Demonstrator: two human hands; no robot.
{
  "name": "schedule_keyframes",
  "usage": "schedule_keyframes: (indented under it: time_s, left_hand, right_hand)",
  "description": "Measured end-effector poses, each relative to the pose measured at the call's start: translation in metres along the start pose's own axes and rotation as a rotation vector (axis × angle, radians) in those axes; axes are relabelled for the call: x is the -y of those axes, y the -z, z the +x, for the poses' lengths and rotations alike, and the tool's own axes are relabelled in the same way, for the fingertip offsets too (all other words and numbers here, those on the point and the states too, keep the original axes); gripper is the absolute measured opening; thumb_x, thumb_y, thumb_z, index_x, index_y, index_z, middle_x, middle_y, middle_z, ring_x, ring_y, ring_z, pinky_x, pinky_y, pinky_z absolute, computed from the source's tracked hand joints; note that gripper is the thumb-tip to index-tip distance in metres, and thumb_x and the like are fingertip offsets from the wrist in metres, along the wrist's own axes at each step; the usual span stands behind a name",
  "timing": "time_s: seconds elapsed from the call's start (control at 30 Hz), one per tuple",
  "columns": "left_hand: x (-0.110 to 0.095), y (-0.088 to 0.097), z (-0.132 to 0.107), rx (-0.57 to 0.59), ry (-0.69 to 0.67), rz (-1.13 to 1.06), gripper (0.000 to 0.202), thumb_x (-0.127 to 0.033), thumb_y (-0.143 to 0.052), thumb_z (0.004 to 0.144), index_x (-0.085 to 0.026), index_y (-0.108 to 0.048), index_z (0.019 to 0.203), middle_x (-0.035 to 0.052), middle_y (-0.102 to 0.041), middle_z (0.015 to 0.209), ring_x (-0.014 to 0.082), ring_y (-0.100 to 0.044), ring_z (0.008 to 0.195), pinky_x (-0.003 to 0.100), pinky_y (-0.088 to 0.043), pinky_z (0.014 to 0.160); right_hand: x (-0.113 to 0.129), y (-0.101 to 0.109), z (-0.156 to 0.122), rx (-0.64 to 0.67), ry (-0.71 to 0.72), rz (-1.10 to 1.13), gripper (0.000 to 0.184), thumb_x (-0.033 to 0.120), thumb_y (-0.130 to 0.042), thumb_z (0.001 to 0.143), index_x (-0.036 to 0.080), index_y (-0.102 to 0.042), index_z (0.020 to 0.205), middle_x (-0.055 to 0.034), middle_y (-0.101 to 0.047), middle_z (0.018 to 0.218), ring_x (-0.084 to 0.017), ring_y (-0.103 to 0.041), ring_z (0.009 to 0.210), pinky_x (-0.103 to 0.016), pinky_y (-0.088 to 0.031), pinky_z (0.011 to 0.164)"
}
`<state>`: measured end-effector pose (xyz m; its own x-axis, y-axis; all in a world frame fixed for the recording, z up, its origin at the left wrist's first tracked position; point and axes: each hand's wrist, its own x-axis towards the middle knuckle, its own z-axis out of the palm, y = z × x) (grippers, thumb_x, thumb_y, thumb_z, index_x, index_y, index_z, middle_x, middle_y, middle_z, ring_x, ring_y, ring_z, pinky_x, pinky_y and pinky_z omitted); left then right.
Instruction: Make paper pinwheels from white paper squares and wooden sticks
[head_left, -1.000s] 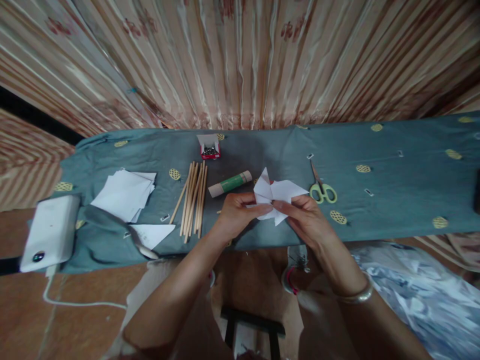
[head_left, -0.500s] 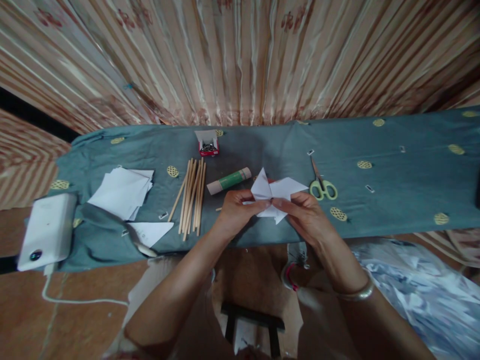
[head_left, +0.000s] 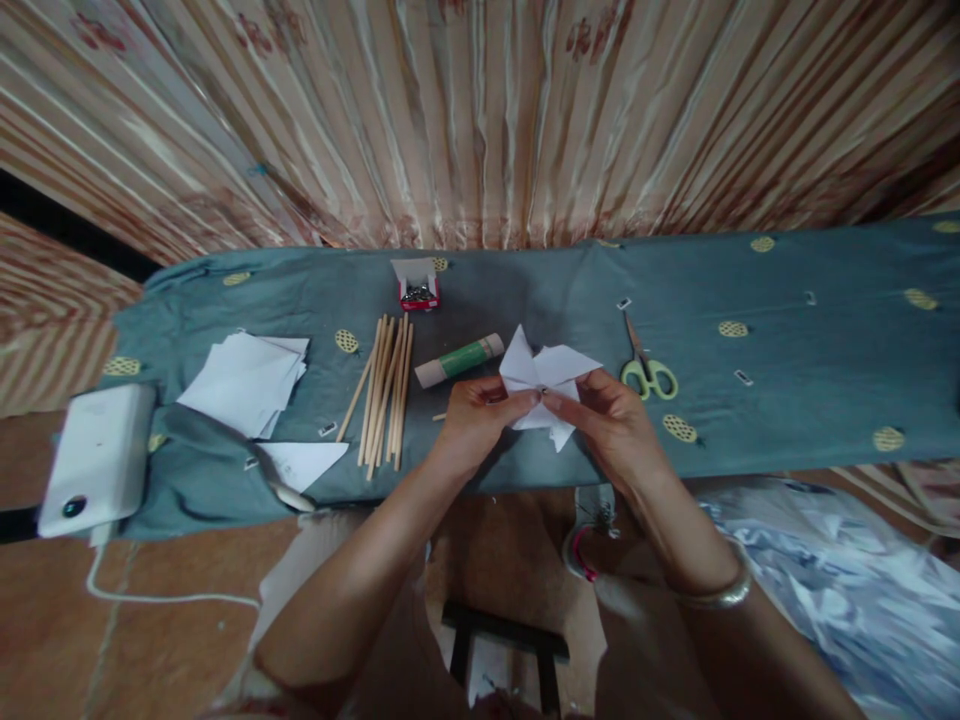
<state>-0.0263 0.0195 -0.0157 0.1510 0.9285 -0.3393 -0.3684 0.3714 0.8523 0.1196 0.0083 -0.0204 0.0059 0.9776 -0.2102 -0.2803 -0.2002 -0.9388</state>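
Observation:
A white folded paper shape [head_left: 546, 378] with pointed flaps, like a pinwheel, is held over the near edge of a table draped in blue-grey cloth [head_left: 795, 400]. My left hand [head_left: 471, 420] pinches its left side with thumb and fingers pressed together. My right hand [head_left: 609, 420] pinches the middle from the right, its fingertips meeting those of the left hand. A metal bangle sits on my right wrist. A green and white glue stick [head_left: 459, 361] lies just beyond my left hand.
A bundle of wooden sticks [head_left: 384, 390] lies left of my hands, with a stack of white paper squares [head_left: 244, 371] and a paper triangle [head_left: 301, 463] further left. Green-handled scissors [head_left: 645, 368] lie to the right. A small red box of pins [head_left: 418, 284] stands at the back. A white device [head_left: 96, 455] rests at the left end.
The paper shape has turned slightly and its flaps have shifted a little left and up between my fingers. Both hands stay pinched on it at the same spot.

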Motion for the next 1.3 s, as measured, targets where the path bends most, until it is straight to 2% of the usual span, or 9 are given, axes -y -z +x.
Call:
schedule_keyframes:
  time_s: [0.13,0.27,0.33,0.43,0.73,0.93,1.1,1.23,1.3]
  left_hand:
    - [0.001,-0.001,0.001,-0.021,0.010,-0.038,0.022,-0.026,-0.083,0.055,-0.014,-0.076,0.073,0.0040,-0.074,0.073,0.0140,-0.062,0.064,0.028,-0.048,0.070]
    - [0.002,0.000,0.001,-0.041,0.007,-0.042,0.019,-0.025,-0.082,0.056,-0.014,-0.076,0.071,0.0035,-0.073,0.071,0.0130,-0.061,0.063,0.028,-0.048,0.069]
    - [0.002,0.000,0.001,-0.039,0.003,-0.010,0.016,-0.024,-0.080,0.058,-0.015,-0.075,0.069,0.0025,-0.072,0.069,0.0130,-0.061,0.062,0.028,-0.049,0.068]
    - [0.004,-0.001,0.001,-0.036,-0.020,0.056,0.015,-0.026,-0.080,0.058,-0.015,-0.075,0.068,0.0016,-0.072,0.066,0.0142,-0.062,0.062,0.028,-0.049,0.066]
    - [0.008,-0.002,0.004,-0.034,-0.051,0.133,0.019,-0.030,-0.080,0.058,-0.015,-0.075,0.069,0.0019,-0.072,0.068,0.0149,-0.062,0.063,0.027,-0.048,0.062]
    - [0.008,-0.003,0.004,-0.018,-0.054,0.123,0.017,-0.029,-0.079,0.057,-0.015,-0.074,0.066,0.0006,-0.071,0.064,0.0125,-0.059,0.058,0.024,-0.046,0.059]
    - [0.007,-0.002,0.004,-0.048,-0.061,0.144,0.014,-0.027,-0.078,0.058,-0.016,-0.074,0.066,0.0007,-0.071,0.064,0.0130,-0.060,0.059,0.025,-0.046,0.059]
    - [0.005,0.001,0.004,-0.052,-0.047,0.088,0.015,-0.025,-0.078,0.059,-0.016,-0.075,0.070,0.0015,-0.073,0.070,0.0133,-0.061,0.062,0.026,-0.048,0.064]
    - [0.005,0.002,0.003,-0.057,-0.037,0.075,0.016,-0.025,-0.079,0.058,-0.016,-0.075,0.071,0.0019,-0.073,0.071,0.0140,-0.062,0.064,0.027,-0.048,0.065]
  right_hand:
    - [-0.002,0.008,0.001,-0.170,0.137,-0.128,0.026,0.033,-0.084,0.061,0.025,-0.065,0.078,-0.0016,-0.069,0.110,-0.020,-0.065,0.098,-0.040,-0.049,0.093]
    - [0.006,0.010,-0.007,-0.317,0.409,-0.466,0.015,0.032,-0.075,0.073,0.023,-0.063,0.077,-0.0044,-0.055,0.137,-0.026,-0.046,0.131,-0.051,-0.029,0.112]
    - [0.012,0.007,-0.014,-0.307,0.546,-0.707,0.008,0.029,-0.069,0.080,0.024,-0.063,0.079,-0.0034,-0.048,0.144,-0.026,-0.036,0.139,-0.052,-0.020,0.117]
    - [0.016,0.002,-0.020,-0.208,0.630,-0.900,0.004,0.028,-0.063,0.085,0.025,-0.065,0.085,-0.0020,-0.044,0.148,-0.028,-0.031,0.142,-0.055,-0.021,0.116]
    - [0.009,0.004,-0.018,-0.101,0.584,-0.931,0.011,0.026,-0.061,0.086,0.027,-0.069,0.092,-0.0029,-0.045,0.146,-0.030,-0.027,0.144,-0.057,-0.033,0.111]
    - [0.012,0.001,-0.018,-0.081,0.510,-0.839,0.004,0.025,-0.064,0.084,0.025,-0.068,0.083,-0.0022,-0.048,0.145,-0.027,-0.030,0.143,-0.054,-0.024,0.116]
    - [0.017,0.005,-0.020,-0.026,0.380,-0.639,0.002,0.027,-0.068,0.081,0.025,-0.069,0.080,-0.0013,-0.050,0.144,-0.028,-0.031,0.143,-0.054,-0.019,0.118]
    - [0.020,0.029,-0.014,-0.149,0.390,-0.531,0.002,0.027,-0.068,0.082,0.025,-0.069,0.082,-0.0023,-0.054,0.139,-0.028,-0.041,0.137,-0.055,-0.023,0.116]
    - [0.019,0.043,-0.008,-0.237,0.423,-0.626,0.004,0.028,-0.069,0.080,0.024,-0.070,0.081,-0.0040,-0.056,0.136,-0.029,-0.042,0.136,-0.056,-0.022,0.116]
